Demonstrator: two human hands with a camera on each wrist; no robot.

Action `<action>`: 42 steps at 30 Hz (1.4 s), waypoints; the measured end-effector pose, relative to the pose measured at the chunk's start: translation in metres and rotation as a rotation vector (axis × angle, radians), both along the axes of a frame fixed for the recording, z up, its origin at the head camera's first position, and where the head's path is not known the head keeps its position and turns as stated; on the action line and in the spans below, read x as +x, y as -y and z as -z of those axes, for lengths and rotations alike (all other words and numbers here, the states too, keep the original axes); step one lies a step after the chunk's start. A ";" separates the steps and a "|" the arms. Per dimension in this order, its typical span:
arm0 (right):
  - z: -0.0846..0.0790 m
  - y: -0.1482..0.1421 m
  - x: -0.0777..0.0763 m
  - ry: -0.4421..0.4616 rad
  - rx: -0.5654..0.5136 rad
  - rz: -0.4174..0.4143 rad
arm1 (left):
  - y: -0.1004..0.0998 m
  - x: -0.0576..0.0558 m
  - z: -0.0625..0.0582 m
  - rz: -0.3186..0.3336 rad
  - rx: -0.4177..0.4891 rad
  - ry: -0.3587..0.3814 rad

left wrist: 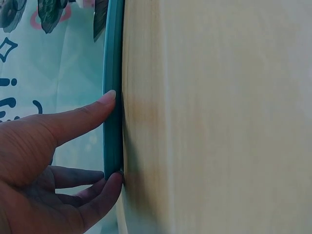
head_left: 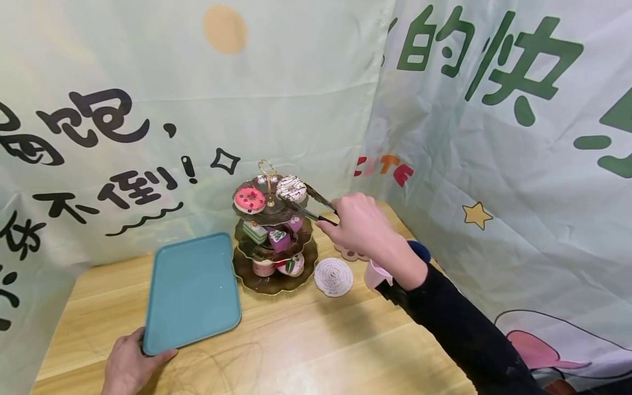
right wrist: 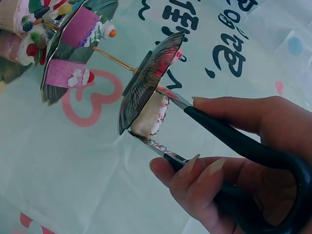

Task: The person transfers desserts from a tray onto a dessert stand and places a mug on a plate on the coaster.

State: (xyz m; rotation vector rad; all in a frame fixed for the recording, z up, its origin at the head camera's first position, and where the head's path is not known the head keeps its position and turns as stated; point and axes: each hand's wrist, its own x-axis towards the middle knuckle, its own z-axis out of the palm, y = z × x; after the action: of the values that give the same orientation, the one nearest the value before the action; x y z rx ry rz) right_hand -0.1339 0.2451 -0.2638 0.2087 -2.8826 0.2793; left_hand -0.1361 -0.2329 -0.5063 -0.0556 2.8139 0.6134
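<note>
My right hand (head_left: pixel 362 222) grips a pair of black-handled tongs (right wrist: pixel 234 136). The tips of the tongs stand on either side of a white doughnut with dark stripes (head_left: pixel 292 189), which sits on the top tier of a three-tier cake stand (head_left: pixel 274 284). Beside it on that tier lies a pink doughnut (head_left: pixel 249 199). Down at the near left corner of a blue tray (head_left: pixel 192 291), my left hand (head_left: pixel 129 359) holds the rim. In the left wrist view its thumb (left wrist: pixel 100 109) and fingertips press against the tray's edge.
On the middle tier are a green cake slice (head_left: pixel 254 232) and purple cakes (head_left: pixel 280 240); more small cakes fill the bottom tier. A round woven coaster (head_left: pixel 333 277) and a pink cup (head_left: pixel 377 275) stand right of the stand. Printed cloth (head_left: pixel 296 109) walls the wooden table's back and right.
</note>
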 end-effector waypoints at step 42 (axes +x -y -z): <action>0.067 0.131 0.057 -0.182 -0.176 -0.314 | -0.004 0.005 0.000 -0.007 0.106 -0.105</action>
State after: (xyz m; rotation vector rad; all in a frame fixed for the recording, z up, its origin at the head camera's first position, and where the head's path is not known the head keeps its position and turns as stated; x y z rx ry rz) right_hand -0.0766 0.1137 -0.3311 0.6210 -2.6198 0.5368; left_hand -0.1315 -0.2292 -0.5063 -0.0133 2.8771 0.7882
